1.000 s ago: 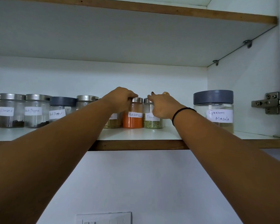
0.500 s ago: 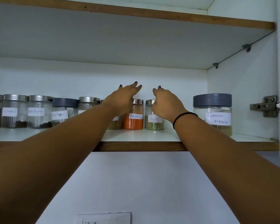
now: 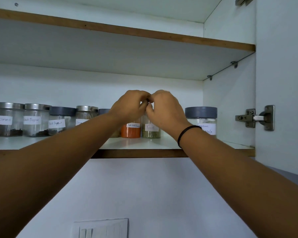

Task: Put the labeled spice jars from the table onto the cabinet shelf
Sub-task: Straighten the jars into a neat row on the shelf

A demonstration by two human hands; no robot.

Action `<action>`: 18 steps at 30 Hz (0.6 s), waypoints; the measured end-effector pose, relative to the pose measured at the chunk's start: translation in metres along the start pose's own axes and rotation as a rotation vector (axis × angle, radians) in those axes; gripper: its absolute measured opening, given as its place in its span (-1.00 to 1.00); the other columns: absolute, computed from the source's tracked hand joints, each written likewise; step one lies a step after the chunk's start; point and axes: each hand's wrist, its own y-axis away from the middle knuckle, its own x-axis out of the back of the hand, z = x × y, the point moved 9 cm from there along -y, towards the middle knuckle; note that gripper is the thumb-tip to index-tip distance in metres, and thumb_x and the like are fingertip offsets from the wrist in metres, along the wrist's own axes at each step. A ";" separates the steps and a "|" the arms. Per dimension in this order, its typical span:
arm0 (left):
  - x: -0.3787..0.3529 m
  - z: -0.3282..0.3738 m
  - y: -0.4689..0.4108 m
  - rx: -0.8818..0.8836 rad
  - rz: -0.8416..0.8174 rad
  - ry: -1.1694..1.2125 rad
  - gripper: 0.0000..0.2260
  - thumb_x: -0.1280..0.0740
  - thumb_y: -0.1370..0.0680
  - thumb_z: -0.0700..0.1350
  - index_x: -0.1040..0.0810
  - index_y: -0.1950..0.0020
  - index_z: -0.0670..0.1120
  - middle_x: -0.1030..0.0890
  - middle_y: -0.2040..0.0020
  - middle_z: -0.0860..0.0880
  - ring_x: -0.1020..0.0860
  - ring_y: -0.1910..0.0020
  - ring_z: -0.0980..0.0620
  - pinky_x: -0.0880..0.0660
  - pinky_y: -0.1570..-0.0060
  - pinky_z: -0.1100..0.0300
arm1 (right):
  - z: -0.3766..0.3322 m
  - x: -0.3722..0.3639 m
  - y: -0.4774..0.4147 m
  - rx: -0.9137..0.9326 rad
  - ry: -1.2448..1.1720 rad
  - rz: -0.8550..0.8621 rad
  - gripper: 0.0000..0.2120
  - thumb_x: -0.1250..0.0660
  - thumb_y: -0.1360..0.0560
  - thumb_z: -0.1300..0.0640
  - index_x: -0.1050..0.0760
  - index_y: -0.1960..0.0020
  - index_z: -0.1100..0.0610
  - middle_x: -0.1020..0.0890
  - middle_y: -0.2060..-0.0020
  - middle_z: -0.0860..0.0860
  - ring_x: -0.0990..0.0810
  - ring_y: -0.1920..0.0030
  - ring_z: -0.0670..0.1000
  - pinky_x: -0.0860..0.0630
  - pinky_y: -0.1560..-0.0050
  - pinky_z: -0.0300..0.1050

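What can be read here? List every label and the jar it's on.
"Cloves": steel-lidded jar, left.
"Black Pepper": next steel-lidded jar.
"Black Pepper": small grey-lidded jar.
"Red chilli Powder": orange jar.
"Fennel", blurred: green-filled jar.
"Garam Masala", partly hidden: large grey-lidded jar.
Unreadable: label on third steel-lidded jar, mostly hidden.

Left hand [image 3: 130, 106], right hand [image 3: 165, 109] raised together, both curled, fingertips [image 3: 145, 97] touching
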 end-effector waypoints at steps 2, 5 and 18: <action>0.005 0.014 -0.001 -0.002 -0.014 -0.009 -0.75 -0.22 -0.63 -0.11 -0.64 -0.21 -0.07 -0.68 -0.13 -0.01 -0.60 -0.09 0.04 -0.51 -0.10 0.13 | 0.005 0.021 0.002 0.026 0.042 0.037 -0.77 -0.19 -0.54 0.18 -0.62 0.02 0.20 -0.60 0.10 0.07 -0.53 0.00 0.06 -0.38 0.11 -0.19; 0.006 0.033 -0.005 -0.003 -0.068 0.063 -0.75 -0.27 -0.63 -0.04 -0.62 -0.25 -0.05 -0.67 -0.16 0.01 -0.60 -0.09 0.08 -0.52 -0.09 0.18 | 0.014 0.050 0.008 0.063 0.100 0.045 -0.76 -0.20 -0.53 0.16 -0.64 0.06 0.20 -0.61 0.12 0.06 -0.53 0.01 0.05 -0.51 0.02 -0.11; -0.035 0.128 -0.008 -0.094 -0.237 0.127 -0.68 -0.29 -0.61 0.07 -0.60 -0.29 -0.04 -0.65 -0.19 0.02 -0.56 -0.16 0.06 -0.50 -0.20 0.11 | 0.101 0.097 0.051 -0.153 0.122 -0.198 -0.76 -0.19 -0.56 0.13 -0.63 0.07 0.15 -0.62 0.20 0.06 -0.59 0.18 0.08 -0.50 0.24 -0.08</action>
